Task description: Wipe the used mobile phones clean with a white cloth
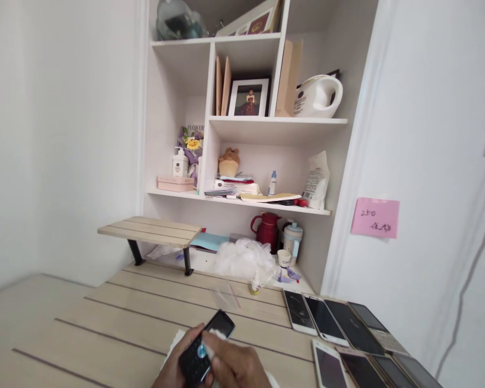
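A black keypad mobile phone [189,362] with a small screen and a shiny round centre button is held tilted above the table's near edge. My left hand [173,366] wraps round its lower left side. My right hand [238,364] lies over the phone's right side, its fingers closed on a white tissue [217,334] that touches the phone just below the screen. More white material shows behind my left hand, and part of the keypad is covered by my right fingers.
Several smartphones [329,365] lie in two rows at the table's right. A clear plastic bag [226,296], a small white figurine [256,283] and crumpled white plastic [246,260] sit beyond my hands. A raised wooden stand [153,229] is at the back left, before shelves.
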Demonstrator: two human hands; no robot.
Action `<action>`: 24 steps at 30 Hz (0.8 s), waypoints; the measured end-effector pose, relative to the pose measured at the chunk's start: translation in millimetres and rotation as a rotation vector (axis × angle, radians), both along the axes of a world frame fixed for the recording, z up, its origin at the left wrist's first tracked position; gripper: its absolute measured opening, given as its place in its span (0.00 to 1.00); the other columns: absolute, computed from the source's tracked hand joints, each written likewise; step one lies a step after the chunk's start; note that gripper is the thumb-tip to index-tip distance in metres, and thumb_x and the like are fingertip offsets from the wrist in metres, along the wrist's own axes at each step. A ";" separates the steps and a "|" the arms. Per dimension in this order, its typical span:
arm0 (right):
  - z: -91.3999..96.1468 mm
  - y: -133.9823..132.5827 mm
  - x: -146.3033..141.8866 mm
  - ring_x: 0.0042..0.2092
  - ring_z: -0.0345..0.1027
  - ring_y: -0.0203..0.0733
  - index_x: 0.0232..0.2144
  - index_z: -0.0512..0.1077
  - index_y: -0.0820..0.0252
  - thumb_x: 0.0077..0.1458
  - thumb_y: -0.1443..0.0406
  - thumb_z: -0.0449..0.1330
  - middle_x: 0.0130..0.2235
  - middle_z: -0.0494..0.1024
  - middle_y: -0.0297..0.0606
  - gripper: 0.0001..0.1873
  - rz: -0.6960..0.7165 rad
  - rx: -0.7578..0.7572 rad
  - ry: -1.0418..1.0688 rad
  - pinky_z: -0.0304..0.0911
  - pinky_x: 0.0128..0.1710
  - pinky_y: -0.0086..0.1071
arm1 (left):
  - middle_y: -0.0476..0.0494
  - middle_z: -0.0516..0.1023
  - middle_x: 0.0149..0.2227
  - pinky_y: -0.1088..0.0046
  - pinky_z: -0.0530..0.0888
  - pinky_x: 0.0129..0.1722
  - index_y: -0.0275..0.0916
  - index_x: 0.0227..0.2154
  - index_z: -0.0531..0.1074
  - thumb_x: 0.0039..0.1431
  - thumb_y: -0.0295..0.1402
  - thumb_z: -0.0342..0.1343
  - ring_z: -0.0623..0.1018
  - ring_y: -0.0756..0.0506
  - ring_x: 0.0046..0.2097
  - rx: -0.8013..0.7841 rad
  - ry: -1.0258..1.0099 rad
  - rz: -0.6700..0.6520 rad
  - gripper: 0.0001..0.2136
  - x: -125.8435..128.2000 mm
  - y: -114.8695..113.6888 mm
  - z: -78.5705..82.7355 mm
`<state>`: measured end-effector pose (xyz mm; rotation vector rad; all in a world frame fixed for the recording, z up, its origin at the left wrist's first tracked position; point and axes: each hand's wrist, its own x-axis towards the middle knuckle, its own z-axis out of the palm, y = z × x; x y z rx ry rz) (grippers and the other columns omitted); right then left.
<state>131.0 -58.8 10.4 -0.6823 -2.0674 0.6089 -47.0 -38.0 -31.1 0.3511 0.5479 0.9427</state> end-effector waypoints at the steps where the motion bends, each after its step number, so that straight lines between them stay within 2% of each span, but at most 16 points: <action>1: 2.6 -1.4 -1.4 0.34 0.79 0.41 0.59 0.71 0.49 0.68 0.52 0.49 0.37 0.83 0.36 0.23 0.067 -0.015 -0.018 0.72 0.38 0.27 | 0.49 0.72 0.16 0.81 0.62 0.14 0.39 0.26 0.73 0.51 0.40 0.67 0.73 0.49 0.17 0.021 0.025 0.007 0.11 -0.2 -0.2 -0.5; 3: 6.4 -2.2 -1.0 0.34 0.78 0.41 0.58 0.72 0.48 0.68 0.52 0.48 0.36 0.83 0.35 0.23 0.109 -0.022 -0.036 0.72 0.38 0.27 | 0.48 0.73 0.17 0.81 0.60 0.13 0.38 0.28 0.75 0.52 0.41 0.67 0.70 0.51 0.16 0.051 0.060 0.005 0.12 0.5 -0.7 -1.0; 6: 6.2 0.2 4.1 0.44 0.78 0.44 0.58 0.70 0.50 0.69 0.53 0.47 0.46 0.82 0.39 0.22 -0.042 -0.016 0.017 0.70 0.47 0.31 | 0.44 0.74 0.16 0.82 0.55 0.12 0.35 0.26 0.75 0.56 0.47 0.61 0.65 0.53 0.12 0.104 0.096 -0.028 0.18 3.0 -1.5 0.3; 8: 4.5 0.7 4.7 0.47 0.77 0.45 0.59 0.70 0.51 0.70 0.54 0.47 0.49 0.81 0.40 0.22 -0.111 -0.024 0.060 0.69 0.49 0.33 | 0.43 0.72 0.14 0.82 0.53 0.11 0.34 0.22 0.74 0.58 0.50 0.58 0.62 0.55 0.11 0.141 0.130 -0.054 0.22 4.2 -2.1 2.6; 9: 4.4 0.0 3.5 0.45 0.78 0.45 0.59 0.70 0.51 0.69 0.53 0.48 0.47 0.81 0.40 0.23 -0.084 -0.037 0.055 0.70 0.48 0.32 | 0.44 0.72 0.14 0.83 0.53 0.12 0.34 0.20 0.73 0.58 0.50 0.59 0.63 0.55 0.12 0.139 0.132 -0.058 0.23 4.3 -2.4 4.0; 12: 8.3 -3.7 -2.0 0.35 0.79 0.42 0.57 0.72 0.50 0.68 0.50 0.48 0.38 0.83 0.37 0.24 0.125 -0.078 0.003 0.72 0.38 0.28 | 0.47 0.71 0.15 0.83 0.59 0.14 0.37 0.18 0.70 0.56 0.48 0.62 0.69 0.53 0.16 0.068 0.082 -0.032 0.21 3.3 -3.7 7.4; 14: 11.6 -4.4 -2.3 0.35 0.79 0.41 0.57 0.72 0.50 0.68 0.50 0.47 0.37 0.83 0.36 0.24 0.161 -0.079 -0.005 0.72 0.38 0.28 | 0.48 0.71 0.15 0.83 0.59 0.14 0.37 0.19 0.71 0.55 0.46 0.64 0.70 0.53 0.17 0.071 0.064 -0.009 0.19 2.7 -4.3 7.6; 17: 11.2 -1.1 2.6 0.46 0.78 0.44 0.58 0.71 0.52 0.70 0.54 0.48 0.47 0.82 0.40 0.22 -0.025 -0.057 0.048 0.70 0.49 0.31 | 0.47 0.68 0.12 0.82 0.54 0.11 0.34 0.15 0.70 0.59 0.52 0.58 0.63 0.55 0.12 0.111 0.105 -0.092 0.26 3.0 -3.5 5.2; 19: 8.3 0.7 4.3 0.49 0.77 0.45 0.59 0.71 0.53 0.70 0.55 0.48 0.51 0.80 0.42 0.22 -0.101 -0.044 0.083 0.69 0.51 0.32 | 0.48 0.64 0.10 0.82 0.52 0.11 0.33 0.13 0.69 0.62 0.54 0.51 0.59 0.56 0.10 0.102 0.129 -0.138 0.31 3.4 -2.2 3.9; 21: 6.5 0.2 2.8 0.46 0.78 0.44 0.59 0.70 0.52 0.69 0.54 0.48 0.48 0.82 0.40 0.22 -0.026 -0.025 0.060 0.71 0.47 0.30 | 0.46 0.66 0.11 0.82 0.54 0.11 0.34 0.13 0.69 0.62 0.53 0.51 0.62 0.55 0.11 0.071 0.127 -0.113 0.30 3.1 -1.2 4.3; 24: 7.8 -2.9 0.1 0.39 0.79 0.42 0.59 0.70 0.50 0.69 0.53 0.49 0.41 0.83 0.37 0.22 0.093 0.029 -0.014 0.73 0.41 0.29 | 0.45 0.71 0.15 0.80 0.59 0.12 0.36 0.18 0.72 0.59 0.50 0.57 0.67 0.52 0.14 0.053 0.113 -0.072 0.22 1.5 -1.5 6.7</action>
